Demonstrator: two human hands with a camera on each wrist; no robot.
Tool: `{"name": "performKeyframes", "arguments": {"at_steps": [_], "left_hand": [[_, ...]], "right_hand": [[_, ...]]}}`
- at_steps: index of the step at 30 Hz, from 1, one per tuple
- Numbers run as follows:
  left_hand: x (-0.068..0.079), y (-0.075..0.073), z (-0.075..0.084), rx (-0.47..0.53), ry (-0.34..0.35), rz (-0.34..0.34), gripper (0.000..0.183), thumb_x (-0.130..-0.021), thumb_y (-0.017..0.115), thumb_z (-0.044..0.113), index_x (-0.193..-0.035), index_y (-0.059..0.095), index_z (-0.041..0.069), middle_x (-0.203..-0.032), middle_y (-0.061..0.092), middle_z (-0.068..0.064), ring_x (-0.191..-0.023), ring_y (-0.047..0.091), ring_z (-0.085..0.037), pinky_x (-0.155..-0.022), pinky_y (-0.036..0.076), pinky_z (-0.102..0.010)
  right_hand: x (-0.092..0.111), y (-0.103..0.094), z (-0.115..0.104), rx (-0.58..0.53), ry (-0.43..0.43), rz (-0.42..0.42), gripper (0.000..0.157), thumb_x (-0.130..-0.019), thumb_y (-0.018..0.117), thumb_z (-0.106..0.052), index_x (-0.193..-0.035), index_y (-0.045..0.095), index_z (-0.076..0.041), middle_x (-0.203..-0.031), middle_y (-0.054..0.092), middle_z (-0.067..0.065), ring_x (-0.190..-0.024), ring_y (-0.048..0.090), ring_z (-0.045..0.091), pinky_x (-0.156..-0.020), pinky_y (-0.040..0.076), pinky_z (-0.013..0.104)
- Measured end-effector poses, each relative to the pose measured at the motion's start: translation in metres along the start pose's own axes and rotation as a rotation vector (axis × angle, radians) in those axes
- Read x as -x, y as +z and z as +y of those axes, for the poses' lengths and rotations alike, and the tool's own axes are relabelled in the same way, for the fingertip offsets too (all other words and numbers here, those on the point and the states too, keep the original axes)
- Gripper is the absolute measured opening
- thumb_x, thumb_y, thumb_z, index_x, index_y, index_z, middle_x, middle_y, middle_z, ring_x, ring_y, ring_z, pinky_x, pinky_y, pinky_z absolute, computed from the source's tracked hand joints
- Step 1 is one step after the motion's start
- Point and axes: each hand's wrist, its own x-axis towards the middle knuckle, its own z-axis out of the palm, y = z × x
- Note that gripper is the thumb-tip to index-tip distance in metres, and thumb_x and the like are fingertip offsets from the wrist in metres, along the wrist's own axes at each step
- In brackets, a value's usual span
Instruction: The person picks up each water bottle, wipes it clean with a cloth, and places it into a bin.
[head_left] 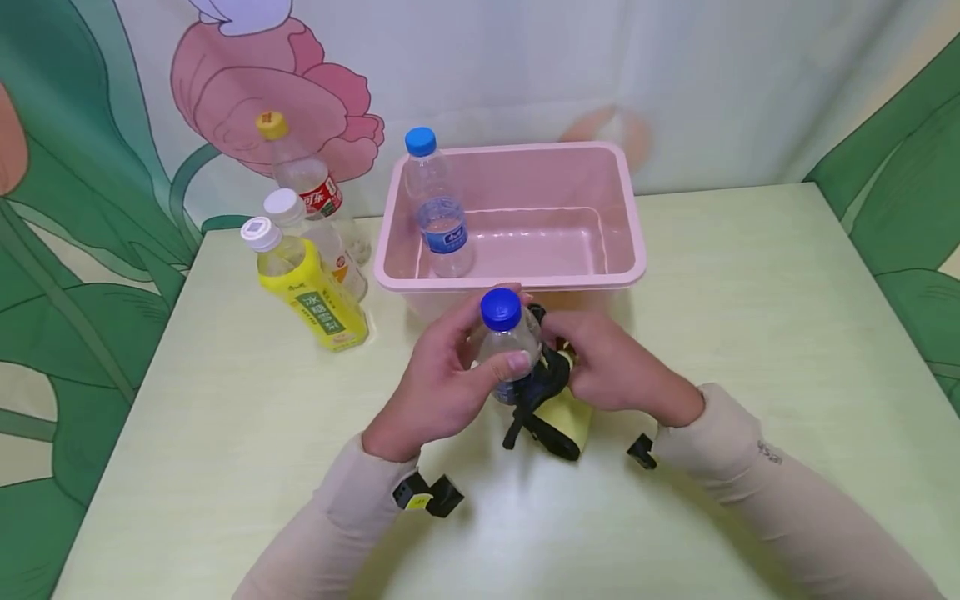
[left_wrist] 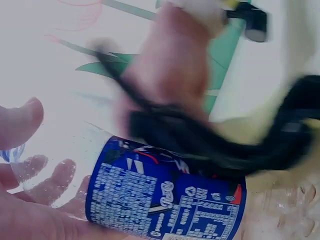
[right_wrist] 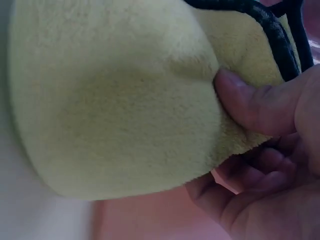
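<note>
My left hand point(head_left: 446, 383) grips a clear plastic bottle point(head_left: 512, 340) with a dark blue cap, thumb across its near side. The left wrist view shows the bottle's blue printed label point(left_wrist: 165, 192) close up. In my right hand point(head_left: 611, 362) is a yellow cloth point(head_left: 568, 417) with black edging, pinched between thumb and fingers in the right wrist view point(right_wrist: 120, 115). The cloth's black trim point(left_wrist: 215, 145) lies across the bottle's side and looks blurred there. Both hands are close together, just in front of the pink bin. The bottle's lower end is partly hidden in the head view.
A pink plastic bin point(head_left: 633, 242) stands behind my hands, with a blue-capped water bottle point(head_left: 442, 221) upright inside at its left. Left of it stand a yellow-labelled bottle point(head_left: 318, 304), a white-capped bottle point(head_left: 330, 250) and a yellow-capped, red-labelled bottle point(head_left: 307, 179). A patterned curtain hangs behind the table.
</note>
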Motion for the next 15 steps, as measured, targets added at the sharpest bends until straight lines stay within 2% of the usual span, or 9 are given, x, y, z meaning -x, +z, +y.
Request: {"name": "performKeyframes", "arguments": {"at_steps": [3,6,11,15], "left_hand": [[0.0,-0.004,0.01,0.015,0.04,0.026,0.056,-0.09,0.071,-0.012,-0.143,0.051,-0.01,-0.142,0.058,-0.029,-0.142,0.053,-0.034,-0.124,0.039,-0.05],[-0.005,-0.011,0.025,0.028,0.07,0.016,0.057,-0.092,0.072,-0.007,-0.144,0.05,-0.01,-0.144,0.057,-0.027,-0.143,0.053,-0.032,-0.121,0.044,-0.051],[-0.019,-0.025,0.052,0.045,0.103,-0.044,0.062,-0.095,0.074,0.014,-0.145,0.047,-0.012,-0.143,0.055,-0.027,-0.14,0.053,-0.032,-0.116,0.049,-0.051],[-0.031,-0.038,0.072,0.029,0.126,-0.053,0.067,-0.094,0.076,0.03,-0.144,0.052,-0.008,-0.138,0.06,-0.025,-0.135,0.058,-0.032,-0.114,0.051,-0.053]], "right_hand": [[0.005,0.012,0.008,0.042,0.02,-0.014,0.037,-0.059,0.051,0.02,-0.078,0.056,-0.012,-0.072,0.053,-0.002,-0.069,0.047,0.013,-0.062,0.04,0.026],[0.009,0.015,0.01,0.063,0.019,0.009,0.038,-0.057,0.05,0.02,-0.078,0.055,-0.012,-0.073,0.052,-0.002,-0.07,0.047,0.014,-0.063,0.04,0.027],[0.015,0.013,0.009,0.057,0.029,0.041,0.037,-0.059,0.051,0.02,-0.077,0.054,-0.012,-0.074,0.052,-0.002,-0.073,0.048,0.016,-0.067,0.041,0.028],[0.022,0.01,0.009,0.016,0.008,0.092,0.038,-0.059,0.051,0.021,-0.079,0.055,-0.011,-0.076,0.054,-0.001,-0.075,0.051,0.016,-0.067,0.048,0.031]]}}
